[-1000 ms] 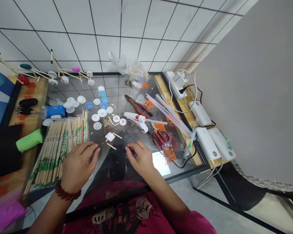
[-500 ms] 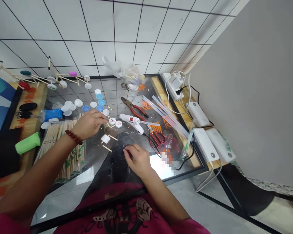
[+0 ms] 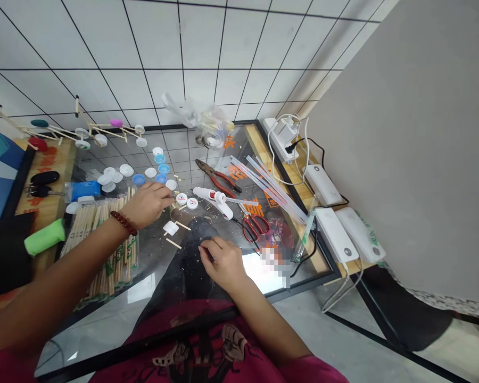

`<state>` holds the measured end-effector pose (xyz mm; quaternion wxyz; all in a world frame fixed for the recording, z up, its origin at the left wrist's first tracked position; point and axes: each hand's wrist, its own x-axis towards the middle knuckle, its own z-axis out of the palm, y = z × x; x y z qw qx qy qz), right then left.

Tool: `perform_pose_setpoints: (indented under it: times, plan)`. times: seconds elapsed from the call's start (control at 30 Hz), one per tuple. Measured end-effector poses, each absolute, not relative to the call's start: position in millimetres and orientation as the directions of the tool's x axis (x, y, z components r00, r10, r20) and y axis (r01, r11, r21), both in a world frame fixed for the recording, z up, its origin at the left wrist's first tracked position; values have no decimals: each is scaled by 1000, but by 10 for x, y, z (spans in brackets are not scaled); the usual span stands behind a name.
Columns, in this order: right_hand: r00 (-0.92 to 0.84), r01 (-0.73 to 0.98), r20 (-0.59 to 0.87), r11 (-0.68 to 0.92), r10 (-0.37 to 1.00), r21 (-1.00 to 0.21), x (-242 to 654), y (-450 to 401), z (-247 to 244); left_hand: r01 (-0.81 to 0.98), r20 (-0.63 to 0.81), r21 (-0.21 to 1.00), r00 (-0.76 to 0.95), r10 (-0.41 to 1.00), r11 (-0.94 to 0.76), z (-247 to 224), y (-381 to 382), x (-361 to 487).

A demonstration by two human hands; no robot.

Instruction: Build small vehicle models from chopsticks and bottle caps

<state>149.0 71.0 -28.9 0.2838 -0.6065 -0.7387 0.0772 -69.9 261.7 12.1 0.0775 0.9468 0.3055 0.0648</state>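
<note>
My left hand [image 3: 149, 204], with a red bead bracelet at the wrist, reaches over the glass table; its fingertips are pressed together beside two round caps with printed tops [image 3: 187, 201]. Whatever is between those fingers is too small to make out. My right hand [image 3: 222, 263] rests near the table's front, thumb and forefinger brought together, any held thing hidden. Between the hands lie a small white square piece [image 3: 171, 228] and short wooden sticks [image 3: 173, 243]. A white glue gun [image 3: 213, 199] with a clear stick in it lies right of the caps.
Pliers [image 3: 217, 177], red-handled scissors [image 3: 256, 226] and clear glue sticks [image 3: 269, 189] lie to the right. Bundled wooden sticks [image 3: 104, 223] are under my left forearm. White and blue caps [image 3: 139, 180], a blue packet [image 3: 85, 190] and stick-built models [image 3: 115, 129] stand further back. Power strips line the right edge.
The view has shifted slightly, so the table's things appear a little further left. Both hands keep nearly the same places and poses.
</note>
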Motion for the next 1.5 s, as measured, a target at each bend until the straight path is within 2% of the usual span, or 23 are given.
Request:
perform_pose_setpoints:
  times: [0.2,0.3,0.37,0.4,0.47,0.5,0.53,0.57,0.6,0.67,0.77,0.87,0.93,1.03,1.17,1.3,1.5]
  plan:
    - [-126,857,330,271,935,-439,1481,720,-298,503,-41,9,864,502,-864,217,2643,-588]
    - [-113,855,336,264,935,-446,1479,721,-313,519,0,23,855,519,-855,426,2595,-642]
    - [-103,845,351,268,931,-463,1478,719,-310,601,148,135,774,615,-788,612,2441,-729]
    - [-99,837,364,276,926,-473,1478,718,-302,637,227,248,694,683,-730,698,2311,-770]
    - [-91,815,395,296,914,-498,1480,715,-268,592,321,607,428,845,-531,804,1955,-810]
    - [-84,801,410,307,908,-513,1481,712,-244,464,264,800,295,918,-379,810,1749,-799]
    - [-79,784,425,320,902,-533,1483,709,-217,303,170,925,215,962,-231,780,1544,-767]
    - [-76,760,436,335,897,-557,1485,705,-189,181,8,982,277,961,-61,718,1353,-715]
    - [-77,730,444,354,893,-585,1488,700,-164,90,-101,993,335,937,74,630,1190,-649]
    - [-96,656,458,402,884,-638,1491,690,-126,40,-289,955,359,887,295,420,971,-503]
    - [-147,578,477,466,867,-670,1491,677,-119,-53,-422,889,289,859,454,167,888,-345]
    - [-172,556,488,494,855,-669,1489,671,-146,-60,-430,888,242,870,456,73,922,-309]
    - [-158,554,481,481,863,-680,1487,672,-160,-9,-369,925,216,904,380,69,930,-322]
    - [-131,546,450,443,884,-712,1482,679,-168,109,-168,983,193,967,149,81,902,-342]
    - [-138,531,423,427,896,-732,1469,685,-176,214,65,972,157,985,-98,78,858,-364]
    - [-191,540,400,436,896,-720,1466,682,-185,224,89,967,140,986,-119,81,847,-391]
    - [-236,525,421,480,875,-703,1484,678,-188,132,56,988,169,984,-79,75,837,-397]
